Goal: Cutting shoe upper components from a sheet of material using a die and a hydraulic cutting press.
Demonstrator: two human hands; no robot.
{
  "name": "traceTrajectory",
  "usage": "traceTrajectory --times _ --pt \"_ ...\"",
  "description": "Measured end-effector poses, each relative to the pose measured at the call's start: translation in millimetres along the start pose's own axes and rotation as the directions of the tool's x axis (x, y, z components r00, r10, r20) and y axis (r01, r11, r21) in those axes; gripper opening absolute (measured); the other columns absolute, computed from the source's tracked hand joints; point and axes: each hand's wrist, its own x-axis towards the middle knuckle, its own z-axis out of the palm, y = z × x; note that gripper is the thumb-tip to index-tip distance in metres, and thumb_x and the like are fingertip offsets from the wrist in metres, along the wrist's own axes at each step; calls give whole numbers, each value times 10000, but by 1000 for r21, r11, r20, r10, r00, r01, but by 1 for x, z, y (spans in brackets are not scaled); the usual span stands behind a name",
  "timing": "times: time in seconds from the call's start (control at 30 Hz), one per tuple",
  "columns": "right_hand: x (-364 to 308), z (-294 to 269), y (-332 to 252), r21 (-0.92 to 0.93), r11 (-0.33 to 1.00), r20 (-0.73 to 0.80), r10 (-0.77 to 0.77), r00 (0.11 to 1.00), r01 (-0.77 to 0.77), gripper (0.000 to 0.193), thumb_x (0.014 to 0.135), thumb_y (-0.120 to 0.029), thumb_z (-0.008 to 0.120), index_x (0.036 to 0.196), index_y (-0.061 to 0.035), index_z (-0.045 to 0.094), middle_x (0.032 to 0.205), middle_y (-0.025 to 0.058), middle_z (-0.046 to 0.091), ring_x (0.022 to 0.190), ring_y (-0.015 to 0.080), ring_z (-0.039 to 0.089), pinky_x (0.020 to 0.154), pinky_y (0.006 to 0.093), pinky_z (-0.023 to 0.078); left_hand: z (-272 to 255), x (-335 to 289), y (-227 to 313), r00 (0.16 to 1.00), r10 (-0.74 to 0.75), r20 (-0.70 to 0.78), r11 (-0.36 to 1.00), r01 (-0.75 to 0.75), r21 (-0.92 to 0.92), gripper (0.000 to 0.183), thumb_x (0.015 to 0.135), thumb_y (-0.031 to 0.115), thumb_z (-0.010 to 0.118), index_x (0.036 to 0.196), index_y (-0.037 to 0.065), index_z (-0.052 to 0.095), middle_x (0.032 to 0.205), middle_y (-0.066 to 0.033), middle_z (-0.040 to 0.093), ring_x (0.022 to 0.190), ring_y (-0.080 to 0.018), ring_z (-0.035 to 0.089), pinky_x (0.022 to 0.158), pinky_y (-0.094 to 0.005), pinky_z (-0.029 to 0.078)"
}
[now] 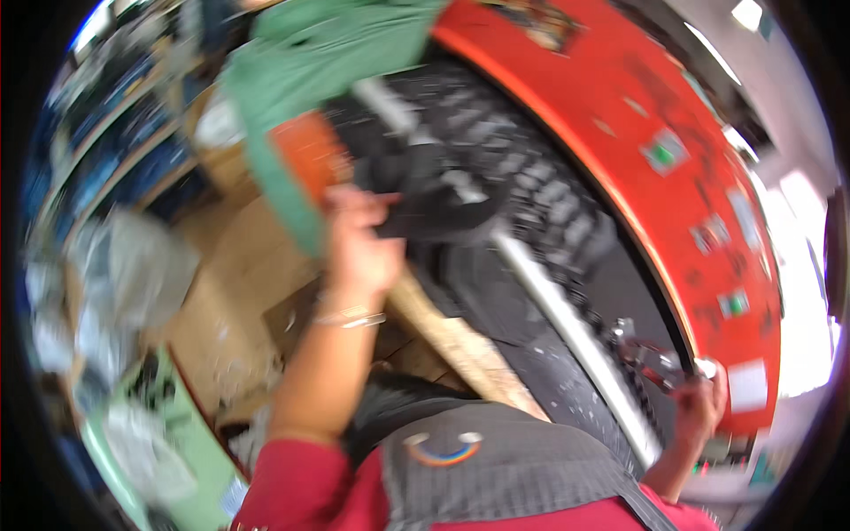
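Note:
My left hand (361,246), with bangles at the wrist, reaches over the left side of a large red machine. Its fingers are blurred, but they appear closed on the near edge of a flat black piece (447,208) with a rounded end. My right hand (702,400) is at the machine's right end, closed around the pale knob of a shiny metal handle (655,363). A silver bar (567,327) runs slantwise across the black bed between my hands. Behind it lies a row of dark, toothed blocks (531,173), smeared by motion.
The red cover (637,97) arches along the far side. A green cloth (310,62) and an orange panel (310,157) are at the left end. A wooden beam (460,341) borders the near side. Clear plastic bags (133,265) and shelves (115,142) stand left.

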Motion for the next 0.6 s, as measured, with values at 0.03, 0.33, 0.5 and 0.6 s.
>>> traceTrajectory --times 0.03,0.33,0.5,0.6 --pt "-2 34 -18 11 973 47 230 972 -231 74 759 -74 571 736 -10 598 760 94 595 688 246 604 687 344 488 4 4 8 1000 16 -12 995 -15 100 285 955 359 561 788 146 474 704 12 452 904 -210 624 858 -446 489" --pt "38 119 87 -340 908 732 91 676 246 279 879 -319 657 904 -42 645 811 163 662 726 329 651 643 412 510 30 -48 -95 784 -620 1 652 515 557 330 961 339 581 762 77 556 729 -23 518 888 -190 622 763 -309 468" --pt "160 147 126 -594 767 438 55 897 243 345 822 -322 715 972 -20 639 996 174 674 919 337 652 802 420 515 25 -84 -127 938 -125 324 61 -319 946 777 854 277 710 1412 -57 285 1238 -211 516 1138 -292 534 998 -384 409" --pt "159 164 109 -758 464 569 128 812 458 393 810 -368 708 1020 -42 646 1090 187 642 1083 332 588 898 449 485 41 -119 -92 929 -33 369 71 -366 928 806 837 234 718 1448 -12 254 1369 -230 438 1260 -287 463 1050 -388 376"
